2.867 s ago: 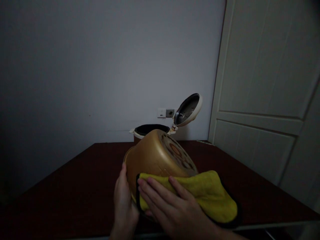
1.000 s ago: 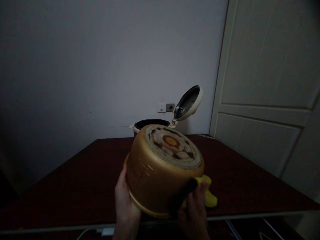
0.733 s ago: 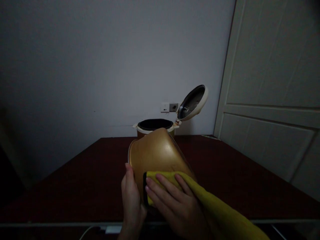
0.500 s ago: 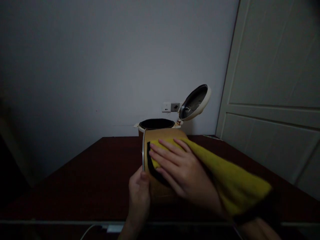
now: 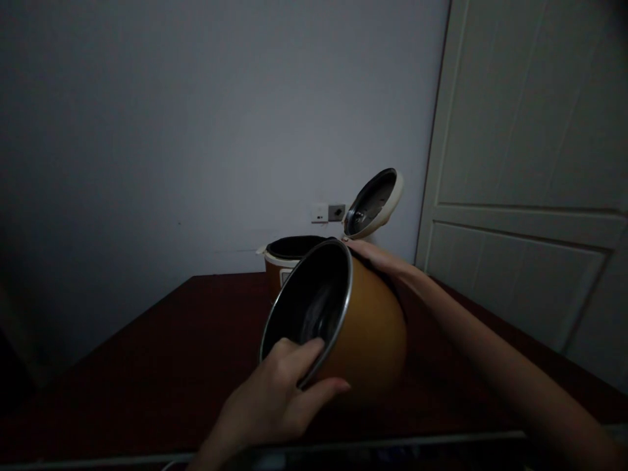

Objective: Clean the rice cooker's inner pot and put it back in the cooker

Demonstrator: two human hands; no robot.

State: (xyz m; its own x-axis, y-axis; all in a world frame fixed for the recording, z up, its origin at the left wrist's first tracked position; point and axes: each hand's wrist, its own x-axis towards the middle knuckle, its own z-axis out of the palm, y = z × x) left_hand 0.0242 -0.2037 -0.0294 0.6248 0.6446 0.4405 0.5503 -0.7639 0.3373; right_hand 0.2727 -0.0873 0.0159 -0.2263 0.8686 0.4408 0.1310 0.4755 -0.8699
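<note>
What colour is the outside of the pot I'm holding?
Golden orange outside on the round metal inner pot, with a dark inside; the head view shows it.

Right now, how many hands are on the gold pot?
2. The left hand grips the near rim of the pot, fingers inside and thumb outside. The right hand rests on its far upper side, by the rice cooker.

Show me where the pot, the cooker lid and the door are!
pot [image 5: 373,333], head view, on its golden outer side
cooker lid [image 5: 373,202], head view, on its shiny inside
door [image 5: 530,157], head view, on its upper panel
</note>
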